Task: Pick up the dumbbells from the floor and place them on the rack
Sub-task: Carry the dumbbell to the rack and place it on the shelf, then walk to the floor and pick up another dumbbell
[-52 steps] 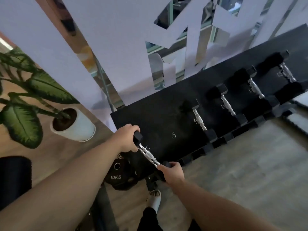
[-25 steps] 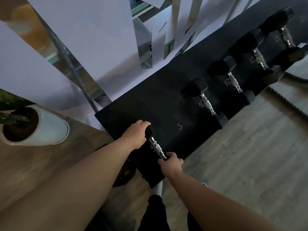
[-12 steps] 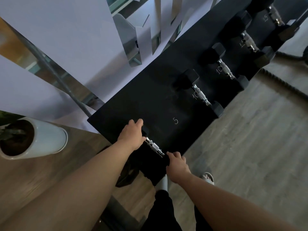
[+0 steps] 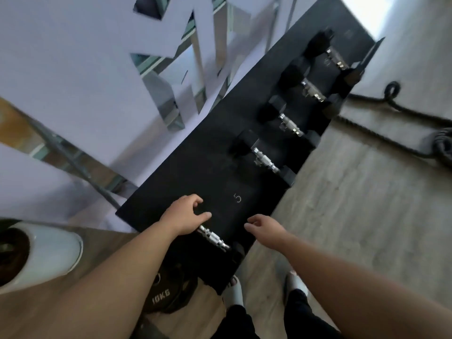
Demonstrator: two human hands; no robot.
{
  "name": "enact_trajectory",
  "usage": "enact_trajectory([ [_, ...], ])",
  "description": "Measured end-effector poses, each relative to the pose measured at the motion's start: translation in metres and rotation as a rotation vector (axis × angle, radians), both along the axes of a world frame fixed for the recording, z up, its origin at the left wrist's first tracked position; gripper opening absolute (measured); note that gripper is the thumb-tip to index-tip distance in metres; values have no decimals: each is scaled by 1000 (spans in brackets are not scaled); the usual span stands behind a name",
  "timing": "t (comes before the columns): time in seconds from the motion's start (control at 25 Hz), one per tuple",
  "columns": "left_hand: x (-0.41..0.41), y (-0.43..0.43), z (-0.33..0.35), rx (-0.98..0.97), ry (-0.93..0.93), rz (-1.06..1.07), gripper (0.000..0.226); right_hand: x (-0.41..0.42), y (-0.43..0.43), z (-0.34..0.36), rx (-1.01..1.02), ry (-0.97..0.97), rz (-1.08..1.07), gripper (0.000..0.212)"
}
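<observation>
Dumbbell point(image 4: 214, 238) lies across the rack point(image 4: 195, 182) (handle diagonal) — both hands' fingers apart, off it.

rack point(image 4: 195, 172): matt black | dumbbell handle point(image 4: 213, 238): shiny metal | floor point(image 4: 367, 204): wood-look

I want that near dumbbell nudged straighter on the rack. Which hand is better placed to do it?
Probably the left hand: it hovers open right at the near dumbbell, beside the far end of its chrome handle. The right hand is also open but sits off to the side above the rack, clear of the handle.
</observation>
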State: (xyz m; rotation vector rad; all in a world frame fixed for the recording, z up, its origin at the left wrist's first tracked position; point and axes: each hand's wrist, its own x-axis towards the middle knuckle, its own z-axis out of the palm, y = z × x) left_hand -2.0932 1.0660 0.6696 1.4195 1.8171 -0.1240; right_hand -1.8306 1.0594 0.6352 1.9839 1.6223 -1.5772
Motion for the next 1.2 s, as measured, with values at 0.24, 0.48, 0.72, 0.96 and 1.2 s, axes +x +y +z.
enact_trajectory([
  [0.24, 82, 78, 88, 114, -180, -172, 44, 128, 30, 97, 193, 112, -519, 24],
  [0.48, 267, 101, 142, 150, -431, -403, 33, 285, -47, 168, 346, 131, -950, 36],
  [0.72, 417, 72, 171, 165, -465, -652, 30, 423, -170, 194, 439, 98, -1383, 33],
  [0.96, 608, 3, 178, 127, -415, -938, 39, 545, -285, 186, 481, 105, -1605, 26],
  [1.2, 819, -102, 184, 87, -488, -1100, 32, 686, -418, 179, 500, 64, -1812, 27],
])
